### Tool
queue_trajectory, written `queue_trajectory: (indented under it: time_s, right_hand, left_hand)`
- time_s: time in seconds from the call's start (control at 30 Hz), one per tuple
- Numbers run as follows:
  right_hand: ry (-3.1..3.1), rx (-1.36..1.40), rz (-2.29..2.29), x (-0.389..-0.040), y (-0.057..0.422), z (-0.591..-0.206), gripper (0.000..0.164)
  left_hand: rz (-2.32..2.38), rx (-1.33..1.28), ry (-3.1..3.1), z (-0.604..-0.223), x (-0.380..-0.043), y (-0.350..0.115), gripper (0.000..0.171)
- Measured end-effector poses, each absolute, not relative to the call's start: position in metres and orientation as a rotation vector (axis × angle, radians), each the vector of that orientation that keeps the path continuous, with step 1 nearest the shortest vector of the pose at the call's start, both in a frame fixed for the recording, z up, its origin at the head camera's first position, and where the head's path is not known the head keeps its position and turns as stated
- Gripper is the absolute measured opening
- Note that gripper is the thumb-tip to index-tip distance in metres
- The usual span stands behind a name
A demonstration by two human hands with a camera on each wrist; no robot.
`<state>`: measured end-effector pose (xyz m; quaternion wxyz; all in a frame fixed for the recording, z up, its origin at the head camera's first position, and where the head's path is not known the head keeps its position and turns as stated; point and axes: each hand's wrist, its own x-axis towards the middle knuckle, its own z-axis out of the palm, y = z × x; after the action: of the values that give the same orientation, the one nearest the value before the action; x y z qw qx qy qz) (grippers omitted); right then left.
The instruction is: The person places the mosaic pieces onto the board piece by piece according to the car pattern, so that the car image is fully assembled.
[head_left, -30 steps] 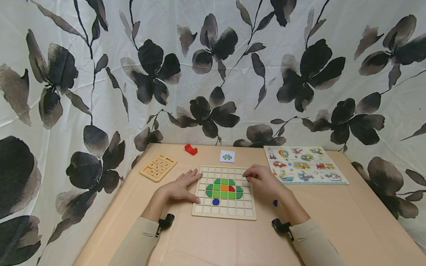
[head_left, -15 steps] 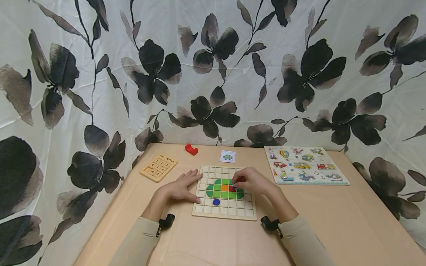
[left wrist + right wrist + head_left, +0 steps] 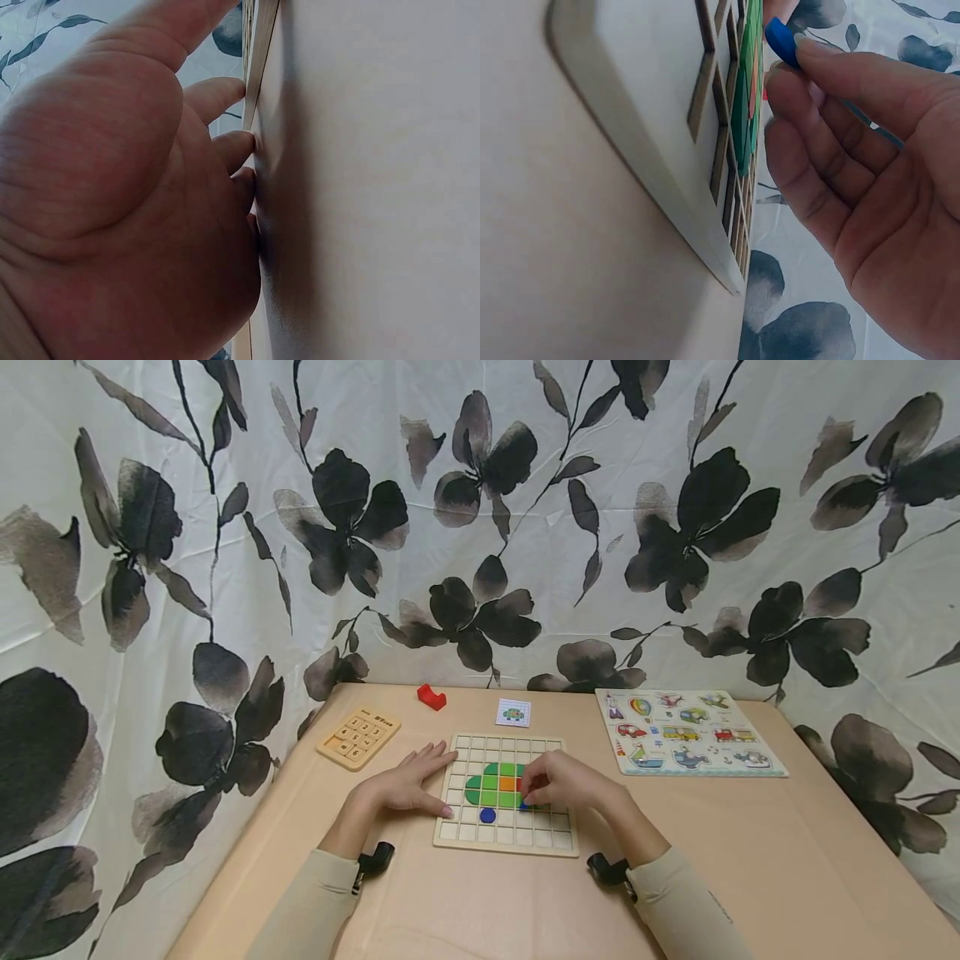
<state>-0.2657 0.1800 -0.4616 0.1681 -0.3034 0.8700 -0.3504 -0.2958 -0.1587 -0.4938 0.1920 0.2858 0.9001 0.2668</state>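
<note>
A wooden grid board (image 3: 504, 847) lies in the middle of the table, with green, orange and red pieces set in its cells. A blue round piece (image 3: 487, 816) sits in a cell below the green ones. My left hand (image 3: 401, 785) rests spread at the board's left edge, thumb and fingertips touching the frame. Over the right part of the pattern, my right hand (image 3: 566, 781) pinches a small blue piece (image 3: 783, 43) between thumb and fingertips, close above the board. That hand hides part of the red and green pieces in the head view.
Behind the board lies a small pattern card (image 3: 513, 712). A red curved block (image 3: 431, 697) and a wooden number board (image 3: 358, 737) are at the back left. A picture puzzle board (image 3: 686, 735) lies at the back right, before a floral curtain (image 3: 480, 527).
My right hand has moved left from the board's right edge, then slightly nearer to me, over the pattern. Its forearm now covers where a loose blue piece lay. My left hand stays put.
</note>
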Motion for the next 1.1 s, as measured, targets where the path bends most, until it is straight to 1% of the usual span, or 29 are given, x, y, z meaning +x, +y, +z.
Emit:
queue_trajectory:
  time_s: [0.23,1.1]
  right_hand:
    - [2.438,-0.907,-0.942,-0.2631,0.1757,-0.4642,0.003]
    - [2.382,-0.893,-0.901,-0.2569,0.1717,-0.4677,0.003]
  left_hand:
    - [0.762,0.797,2.527,-0.4938,-0.2952,-0.1591,0.109]
    - [0.765,0.788,2.53,-0.4936,-0.2944,-0.1578,0.109]
